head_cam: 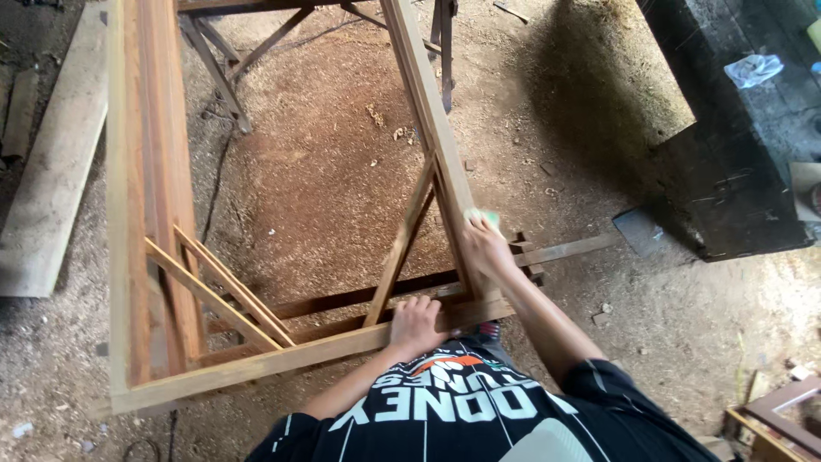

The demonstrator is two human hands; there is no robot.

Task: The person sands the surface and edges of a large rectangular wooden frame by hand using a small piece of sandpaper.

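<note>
1. Both hands show in the head view, and we see them on a large wooden frame [282,355]. Our left hand [416,325] lies on the near rail, fingers curled over its edge and gripping it.
2. Our right hand [486,246] reaches further out and presses a small green and yellow pad [483,220] against the right side rail, fingers closed around the pad.
3. We see the wooden frame lying flat and raised above the floor, its near rail just in front of our body, its two long sides running away from us. Thin diagonal braces [224,291] cross both near corners.
4. Beneath the frame, metal trestle legs [224,73] stand at the far end on a dirt floor [342,171] strewn with sawdust.
5. Left of the frame, a pale plank [47,171] lies flat on the floor, well apart from our hands.
6. At the right, a dark low block [735,154] carries a crumpled white bag [753,68], and a small wooden frame piece [782,415] lies near the lower right corner.
</note>
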